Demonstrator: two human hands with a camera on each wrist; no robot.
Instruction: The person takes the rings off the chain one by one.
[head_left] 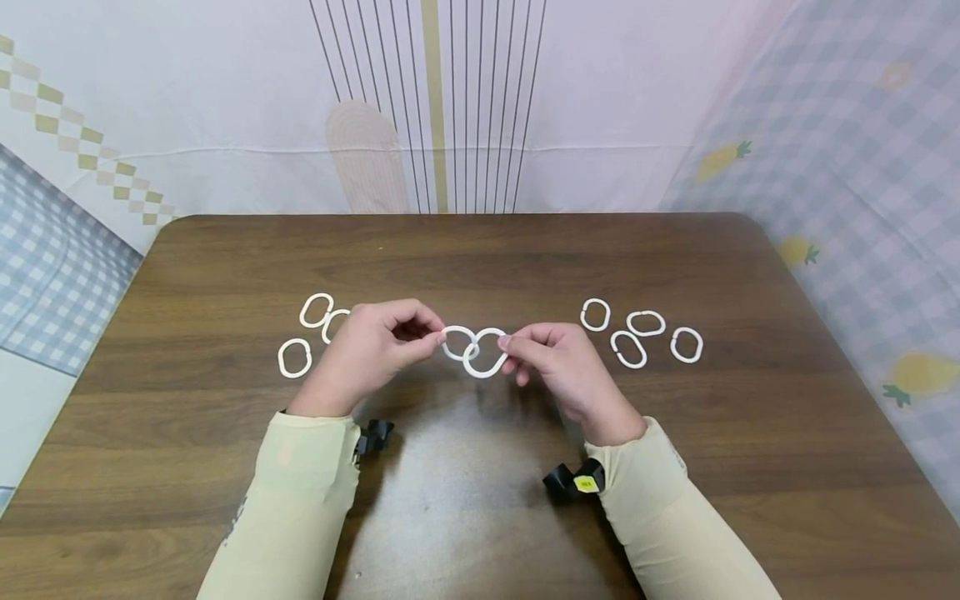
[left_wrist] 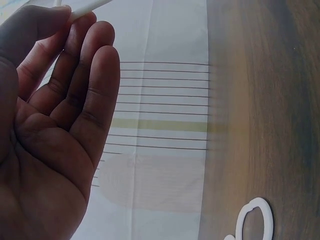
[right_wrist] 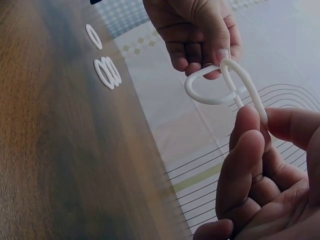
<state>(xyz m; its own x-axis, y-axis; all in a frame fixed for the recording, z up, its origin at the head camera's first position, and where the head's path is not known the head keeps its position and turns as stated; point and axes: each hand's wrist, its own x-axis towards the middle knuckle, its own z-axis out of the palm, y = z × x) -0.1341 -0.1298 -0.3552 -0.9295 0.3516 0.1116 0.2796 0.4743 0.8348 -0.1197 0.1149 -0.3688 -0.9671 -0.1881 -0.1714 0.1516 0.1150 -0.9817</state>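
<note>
Over the middle of the table, two white plastic links are looped through each other. My left hand [head_left: 378,346] pinches the left link [head_left: 459,328] between thumb and fingertips. The right link [head_left: 481,374] is pinched by the thumb and fingers of my right hand [head_left: 558,367]. Seen from the right wrist, the left link [right_wrist: 202,100] passes through the right link [right_wrist: 250,85], both above the tabletop. In the left wrist view only a strip of a white link [left_wrist: 92,7] shows at the fingertips; the rest is out of frame.
On the brown wooden table [head_left: 480,258], loose white links [head_left: 281,358] lie left of my left hand, one partly covered by it. Several more links [head_left: 701,346] lie beyond my right hand. A patterned cloth [head_left: 600,100] hangs behind the table's far edge.
</note>
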